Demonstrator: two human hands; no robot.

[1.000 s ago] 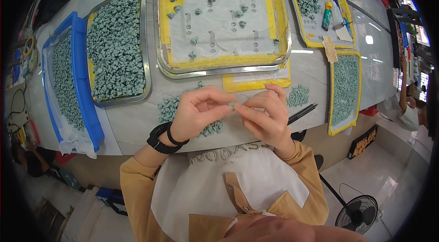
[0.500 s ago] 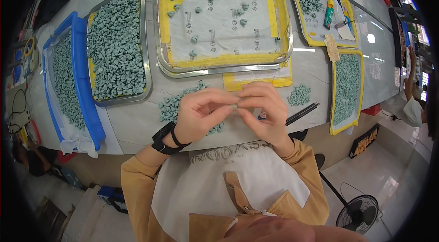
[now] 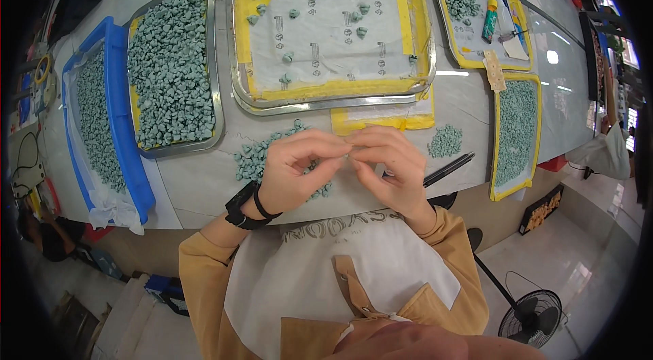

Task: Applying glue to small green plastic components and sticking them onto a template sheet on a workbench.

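Clock positions are read from the meeting point of the fingertips, 12 being the far side of the table. At the centre of the dial, a small greenish piece [image 3: 349, 156] sits between both hands, mostly covered by the fingertips. The left hand [image 3: 296, 168] pinches it between thumb and forefinger, remaining fingers curled inward. The right hand [image 3: 398, 171] closes on it from the 3 o'clock side, thumb below and forefinger above, other fingers bent and close together. The piece's exact form cannot be told.

At 9 o'clock, a loose heap of green pieces [image 3: 252, 161] lies on the table, partly hidden by the left hand. At 3 o'clock, a pile of finer green pieces [image 3: 446, 141] lies near the right hand, with black pens [image 3: 449, 169] just below it.

Progress, as judged: handling of one piece is under way and not finished. At 12 o'clock, the large paper-lined tray [image 3: 326, 91] carries only scattered green pieces, so most of its lining is bare. Much material appears to remain: the steel-rimmed tray [image 3: 219, 95] at 10 o'clock and the blue crate [image 3: 124, 115] at 9 o'clock are well filled, as is the yellow-edged tray [image 3: 537, 115] at 3 o'clock
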